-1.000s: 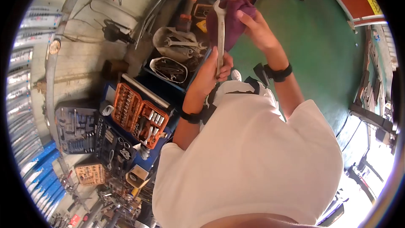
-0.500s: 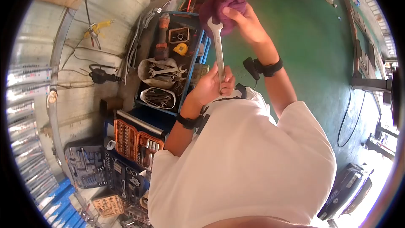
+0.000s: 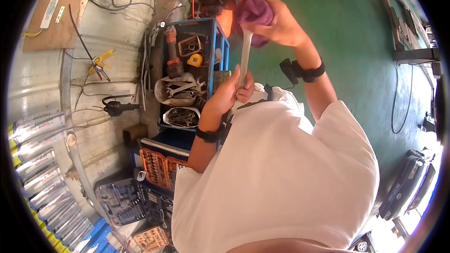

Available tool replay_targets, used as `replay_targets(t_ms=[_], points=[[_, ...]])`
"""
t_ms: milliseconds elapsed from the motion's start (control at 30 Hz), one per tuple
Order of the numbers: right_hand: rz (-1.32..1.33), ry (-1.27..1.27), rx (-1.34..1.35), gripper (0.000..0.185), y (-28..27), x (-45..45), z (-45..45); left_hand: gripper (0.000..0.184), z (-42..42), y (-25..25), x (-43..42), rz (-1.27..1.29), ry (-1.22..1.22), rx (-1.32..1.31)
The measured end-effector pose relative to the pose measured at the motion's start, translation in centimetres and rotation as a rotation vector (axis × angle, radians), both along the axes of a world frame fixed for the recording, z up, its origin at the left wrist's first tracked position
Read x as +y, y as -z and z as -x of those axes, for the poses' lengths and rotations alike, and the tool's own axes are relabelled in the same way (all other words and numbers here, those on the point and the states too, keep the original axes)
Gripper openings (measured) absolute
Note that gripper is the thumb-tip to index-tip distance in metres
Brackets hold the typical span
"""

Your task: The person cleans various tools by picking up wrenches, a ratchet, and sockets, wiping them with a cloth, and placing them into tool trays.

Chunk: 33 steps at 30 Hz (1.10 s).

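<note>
Currently pinching wrench [image 3: 245, 56] in left hand [image 3: 228, 93], clutching cloth [image 3: 255, 11] at its far end in right hand [image 3: 283, 24], frame's upper centre; best hold steady, press evenly.

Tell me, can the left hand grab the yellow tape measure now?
Probably not: the left hand is busy holding the wrench. With it free, likely yes; the tape measure lies uncovered in the cart.

Tool cart [image 3: 211, 58] left of wrench [image 3: 244, 58] and cloth [image 3: 256, 13].

Lower-right glare, fisheye-bowed edges
</note>
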State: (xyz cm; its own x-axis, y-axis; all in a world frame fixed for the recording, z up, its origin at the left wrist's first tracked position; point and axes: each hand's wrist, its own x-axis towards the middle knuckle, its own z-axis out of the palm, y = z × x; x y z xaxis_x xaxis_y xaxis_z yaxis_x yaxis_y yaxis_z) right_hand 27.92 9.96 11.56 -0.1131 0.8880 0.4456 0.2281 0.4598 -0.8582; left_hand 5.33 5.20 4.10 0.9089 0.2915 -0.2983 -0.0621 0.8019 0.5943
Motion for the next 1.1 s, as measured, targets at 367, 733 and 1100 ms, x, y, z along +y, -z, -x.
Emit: replay_targets(t_ms=[367,733,1100], points=[[-0.276,0.399,0.214,0.051,0.4,-2.0,-3.5,0.053,-1.9,-3.6,1.5,-0.491,-0.129,0.319],[0.051,0.348,0.879,0.054,3.0,-5.4,-9.5,0.05,1.9,1.9,-0.6,-0.39,-0.422,0.478],[0.378,-0.064,1.05,0.051,4.6,-5.4,0.7,0.031,-0.4,-1.6,-1.4,-0.791,-0.535,0.475]])
